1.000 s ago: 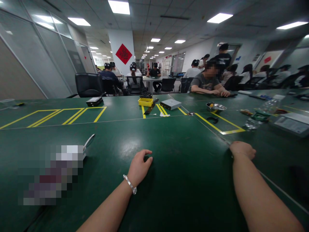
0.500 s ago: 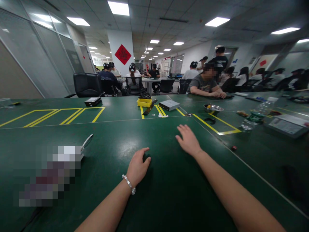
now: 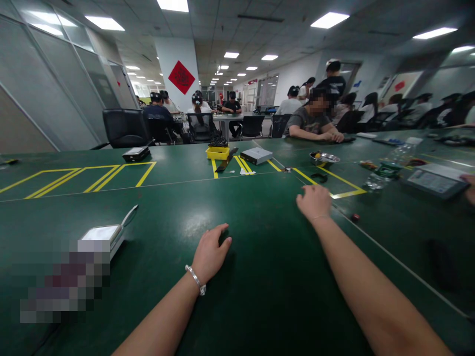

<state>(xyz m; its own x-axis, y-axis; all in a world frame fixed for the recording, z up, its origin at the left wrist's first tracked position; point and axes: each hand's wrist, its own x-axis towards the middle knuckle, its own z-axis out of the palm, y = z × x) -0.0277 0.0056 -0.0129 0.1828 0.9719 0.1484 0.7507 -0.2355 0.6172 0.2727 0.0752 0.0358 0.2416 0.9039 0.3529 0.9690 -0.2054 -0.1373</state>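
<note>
My left hand (image 3: 211,253) hovers over the green table (image 3: 166,301), thumb and index finger apart, holding nothing; a silver bracelet (image 3: 195,280) circles its wrist. Farther forward and to the right is my right hand (image 3: 315,200), fingers loosely bent and nothing visible in them. It is nearest a taped yellow outline (image 3: 349,194) and a small black curved piece (image 3: 319,177). Beyond both hands stand a silver metal box (image 3: 257,155) and a yellow bin (image 3: 217,153) heaped with black cables (image 3: 218,139).
A partly pixelated device (image 3: 100,233) with a white cable lies at left. Farther back is a black boxy item (image 3: 136,154). Rightward are a metal bowl (image 3: 324,157), a plastic bottle (image 3: 389,169), a grey box (image 3: 438,180) near another person's hand, and a small red object (image 3: 355,217).
My right hand has moved to the right, its fingers more bent than before. My left hand stays nearly in place. Another person's hand has appeared by the grey box. The view has shifted slightly.
</note>
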